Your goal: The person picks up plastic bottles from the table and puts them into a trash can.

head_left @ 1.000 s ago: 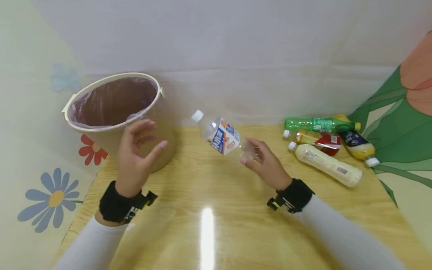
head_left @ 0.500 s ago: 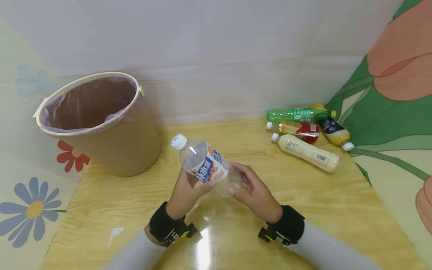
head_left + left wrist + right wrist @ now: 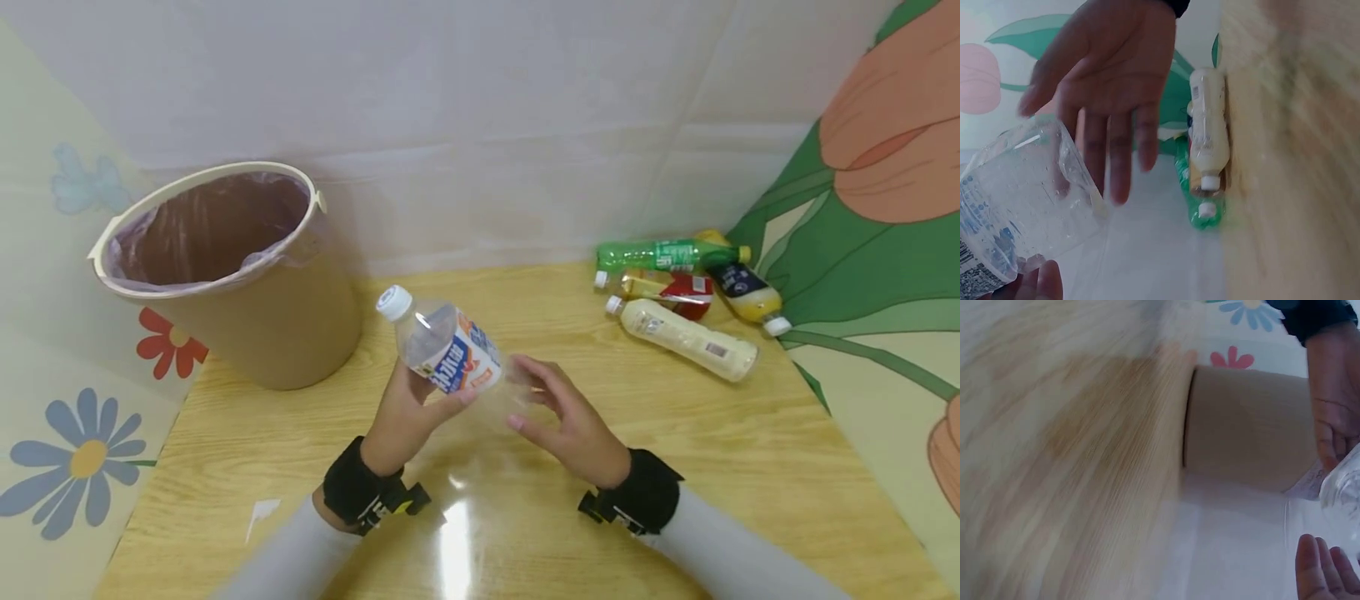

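Note:
A clear plastic bottle (image 3: 459, 358) with a white cap and a blue, white and orange label is held tilted above the table in the head view, cap toward the upper left. My left hand (image 3: 401, 421) grips it from below and the left, thumb along the label. Beside the bottle's base is my right hand (image 3: 573, 421), its fingers and thumb spread around the lower end. In the left wrist view the right hand (image 3: 1116, 94) shows its palm and straight, loose fingers at the base of the bottle (image 3: 1029, 194). Left fingertips (image 3: 1044, 281) lie under the label.
A tan bin (image 3: 300, 325) with a clear liner stands at the table's back left. Several bottles lie at the back right: a green bottle (image 3: 645, 254), one with a red label (image 3: 690, 292), a cream bottle (image 3: 690, 337) and a yellow one (image 3: 753, 304). A white scrap (image 3: 260, 510) lies front left.
The left hand has come from beside the bin to the bottle and taken hold of it. The bottle has moved down and left; the right hand has loosened from its base.

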{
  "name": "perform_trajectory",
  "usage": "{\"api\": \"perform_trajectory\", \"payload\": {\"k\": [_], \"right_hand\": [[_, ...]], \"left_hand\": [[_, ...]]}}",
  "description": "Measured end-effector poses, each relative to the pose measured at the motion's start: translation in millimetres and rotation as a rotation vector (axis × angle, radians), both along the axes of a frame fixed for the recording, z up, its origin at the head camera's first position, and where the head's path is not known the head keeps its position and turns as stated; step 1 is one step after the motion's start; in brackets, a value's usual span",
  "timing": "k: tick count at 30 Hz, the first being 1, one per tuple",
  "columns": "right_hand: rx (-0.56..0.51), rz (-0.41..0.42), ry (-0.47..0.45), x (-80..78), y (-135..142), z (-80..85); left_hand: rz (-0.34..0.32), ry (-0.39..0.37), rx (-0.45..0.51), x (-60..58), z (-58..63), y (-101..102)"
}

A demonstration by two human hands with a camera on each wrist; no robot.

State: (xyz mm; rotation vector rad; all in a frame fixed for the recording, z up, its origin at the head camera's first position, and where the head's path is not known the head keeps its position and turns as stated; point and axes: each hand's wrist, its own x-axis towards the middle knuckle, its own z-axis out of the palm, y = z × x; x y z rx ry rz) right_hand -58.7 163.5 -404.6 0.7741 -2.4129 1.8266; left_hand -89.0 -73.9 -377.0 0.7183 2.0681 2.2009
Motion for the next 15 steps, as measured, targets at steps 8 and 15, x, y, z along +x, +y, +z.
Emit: {"api": "perform_trajectory", "payload": {"k": [8, 15], "right_hand": [[0.460, -0.241, 0.305, -39.0, 53, -7.7], [0.717, -0.502, 0.312, -76.1, 138, -29.8]], "left_hand": [[0.187, 0.100, 0.136, -28.3, 44.9, -45], [0.429, 0.358, 0.263, -45.3, 99.6, -98]]}}
